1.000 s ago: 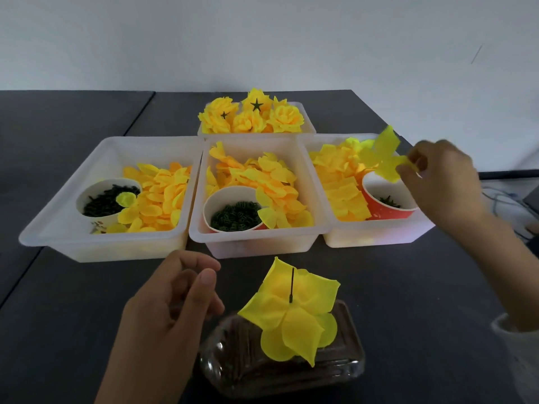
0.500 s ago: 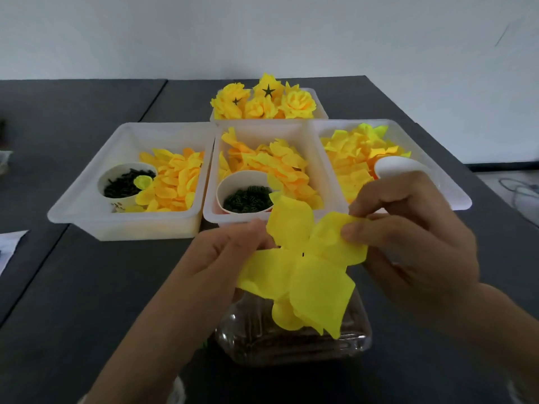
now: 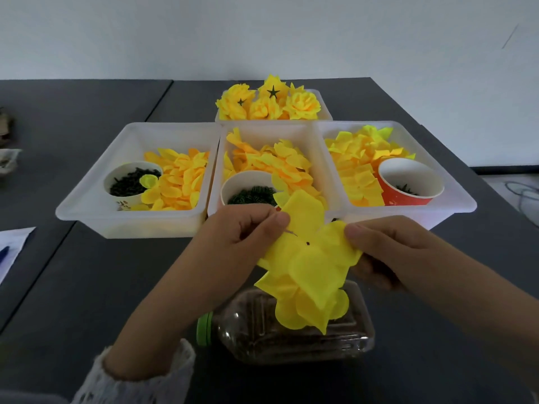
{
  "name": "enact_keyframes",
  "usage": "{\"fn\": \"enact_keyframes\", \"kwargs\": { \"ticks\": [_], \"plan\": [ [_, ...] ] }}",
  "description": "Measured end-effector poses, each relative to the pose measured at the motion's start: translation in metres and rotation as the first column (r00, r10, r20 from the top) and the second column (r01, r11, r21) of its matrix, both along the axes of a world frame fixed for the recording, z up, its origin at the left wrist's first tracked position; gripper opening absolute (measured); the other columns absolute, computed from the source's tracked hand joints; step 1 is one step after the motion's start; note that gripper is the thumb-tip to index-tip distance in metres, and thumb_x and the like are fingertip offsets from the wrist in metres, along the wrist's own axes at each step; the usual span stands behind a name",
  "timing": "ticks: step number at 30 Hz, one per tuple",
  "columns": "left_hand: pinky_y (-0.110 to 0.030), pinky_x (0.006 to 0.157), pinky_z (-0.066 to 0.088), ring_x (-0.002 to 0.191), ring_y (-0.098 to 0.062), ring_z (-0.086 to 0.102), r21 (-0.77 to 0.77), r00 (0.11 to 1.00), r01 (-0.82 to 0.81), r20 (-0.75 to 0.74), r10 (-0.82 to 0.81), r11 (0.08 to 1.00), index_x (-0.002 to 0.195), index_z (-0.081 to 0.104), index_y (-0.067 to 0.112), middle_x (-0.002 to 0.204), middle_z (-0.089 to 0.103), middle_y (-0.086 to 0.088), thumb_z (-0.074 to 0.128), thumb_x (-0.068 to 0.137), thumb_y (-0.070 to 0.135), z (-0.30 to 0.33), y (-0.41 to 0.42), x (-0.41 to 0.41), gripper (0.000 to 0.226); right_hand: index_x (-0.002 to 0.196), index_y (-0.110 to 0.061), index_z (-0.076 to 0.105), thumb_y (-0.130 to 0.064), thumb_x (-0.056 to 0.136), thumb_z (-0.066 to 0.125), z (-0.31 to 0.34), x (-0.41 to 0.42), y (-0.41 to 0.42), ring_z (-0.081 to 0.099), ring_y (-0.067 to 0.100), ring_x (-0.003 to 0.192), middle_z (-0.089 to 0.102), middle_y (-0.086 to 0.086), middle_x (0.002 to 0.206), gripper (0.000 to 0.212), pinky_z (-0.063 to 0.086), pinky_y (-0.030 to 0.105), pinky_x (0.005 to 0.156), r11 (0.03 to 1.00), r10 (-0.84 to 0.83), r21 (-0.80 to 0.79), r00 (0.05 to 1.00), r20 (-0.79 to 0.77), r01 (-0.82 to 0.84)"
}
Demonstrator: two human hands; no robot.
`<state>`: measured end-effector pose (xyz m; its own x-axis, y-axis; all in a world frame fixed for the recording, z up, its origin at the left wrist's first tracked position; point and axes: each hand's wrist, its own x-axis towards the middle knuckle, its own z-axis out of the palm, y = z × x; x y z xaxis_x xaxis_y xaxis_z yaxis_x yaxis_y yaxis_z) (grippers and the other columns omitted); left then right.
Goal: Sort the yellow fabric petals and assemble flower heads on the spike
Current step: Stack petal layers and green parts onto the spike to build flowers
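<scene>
Over dark table (image 3: 87,287), hands pinch petal layer (image 3: 309,258).

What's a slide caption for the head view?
Both hands pinch a yellow petal layer onto the spike above a bottle.

Matt fabric petals (image 3: 309,266), glossy clear plastic bottle (image 3: 291,336)

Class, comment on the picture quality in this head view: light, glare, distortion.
Head view: soft, dim, even light with faint shadows; small glare spots on the plastic bottle; wide-angle bending of the white bins and table edge; yellow petals bright, nearly flat in detail.
</scene>
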<state>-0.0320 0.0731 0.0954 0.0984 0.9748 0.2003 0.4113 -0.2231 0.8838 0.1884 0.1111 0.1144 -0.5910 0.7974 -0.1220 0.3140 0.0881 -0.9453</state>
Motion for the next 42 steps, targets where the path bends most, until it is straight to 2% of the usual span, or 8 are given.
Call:
{"fn": "enact_keyframes", "kwargs": {
  "ticks": [2,5,10,13,22,26,33,42],
  "plan": [
    [-0.013,0.051,0.041,0.051,-0.003,0.048,-0.154,0.983,0.039,0.182,-0.011,0.987,0.073,0.068,0.023,0.057,0.054,0.004,0.033,0.087,0.068,-0.001,0.000,0.000,0.059,0.051,-0.021,0.046,-0.055,0.090,0.047,-0.002,0.000,-0.003,0.031,0.009,0.044,0.039,-0.004,0.047,0.052,0.031,0.014,0.045,0.999,-0.036,0.023,0.999,-0.008,0.036],
    [-0.013,0.057,0.048,0.055,-0.006,0.053,-0.268,0.969,0.076,0.248,-0.007,0.960,0.075,0.072,0.036,0.057,0.060,0.001,0.028,0.078,0.080,-0.007,-0.006,0.002,0.063,0.048,-0.020,0.047,-0.051,0.076,0.045,-0.004,-0.007,-0.011,0.031,0.006,0.041,0.039,-0.005,0.045,0.041,0.031,0.012,0.044,0.990,-0.141,0.009,0.990,-0.016,0.141],
    [-0.015,0.051,0.036,0.046,-0.005,0.037,-0.163,0.991,-0.016,0.130,0.038,0.986,0.052,0.058,0.033,0.049,0.044,0.008,0.036,0.086,0.055,-0.015,-0.008,-0.002,0.047,0.051,-0.020,0.050,-0.059,0.088,0.042,-0.018,-0.009,-0.025,0.034,0.007,0.041,0.041,-0.002,0.046,0.055,0.031,0.015,0.045,0.989,-0.143,0.037,0.990,-0.009,0.143],
    [-0.013,0.047,0.031,0.042,-0.003,0.035,-0.102,0.992,-0.097,0.066,0.104,0.990,0.055,0.050,0.016,0.047,0.044,0.007,0.038,0.081,0.061,-0.019,-0.003,-0.004,0.053,0.055,-0.013,0.051,-0.051,0.085,0.043,-0.022,-0.008,-0.032,0.037,0.007,0.041,0.046,0.004,0.045,0.049,0.033,0.015,0.046,0.989,-0.132,0.077,0.991,0.025,0.130],
    [-0.013,0.049,0.034,0.046,-0.006,0.040,0.063,0.991,-0.119,0.073,0.114,0.991,0.068,0.058,0.001,0.050,0.045,-0.005,0.045,0.087,0.051,-0.020,0.005,0.006,0.054,0.045,-0.021,0.047,-0.049,0.090,0.047,-0.019,-0.006,-0.040,0.034,0.006,0.039,0.042,0.002,0.042,0.053,0.032,0.014,0.044,0.973,-0.212,0.091,0.977,-0.019,0.213],
    [-0.015,0.052,0.035,0.048,-0.005,0.041,0.096,0.991,-0.112,0.085,0.104,0.989,0.065,0.054,0.001,0.049,0.044,0.005,0.047,0.090,0.048,-0.017,0.009,0.006,0.053,0.046,-0.019,0.047,-0.052,0.090,0.049,-0.014,-0.007,-0.042,0.032,0.004,0.038,0.038,0.001,0.042,0.055,0.030,0.012,0.042,0.968,-0.226,0.103,0.973,-0.053,0.230],
    [-0.017,0.053,0.039,0.053,-0.017,0.050,0.145,0.993,-0.115,0.055,0.108,0.983,0.068,0.058,0.000,0.053,0.050,-0.002,0.053,0.093,0.050,-0.014,0.013,0.001,0.056,0.043,-0.023,0.046,-0.046,0.091,0.050,-0.010,-0.006,-0.041,0.032,0.001,0.036,0.041,0.001,0.040,0.053,0.030,0.010,0.040,0.956,-0.237,0.167,0.971,-0.044,0.241],
    [-0.008,0.051,0.036,0.046,-0.001,0.047,0.046,0.995,-0.098,0.021,0.098,0.994,0.058,0.053,0.014,0.048,0.050,0.010,0.052,0.090,0.044,-0.025,0.018,0.003,0.044,0.044,-0.023,0.049,-0.046,0.089,0.048,-0.020,-0.009,-0.042,0.036,0.005,0.037,0.044,0.003,0.040,0.050,0.033,0.013,0.044,0.966,-0.213,0.153,0.977,0.002,0.210]
  ]
}}
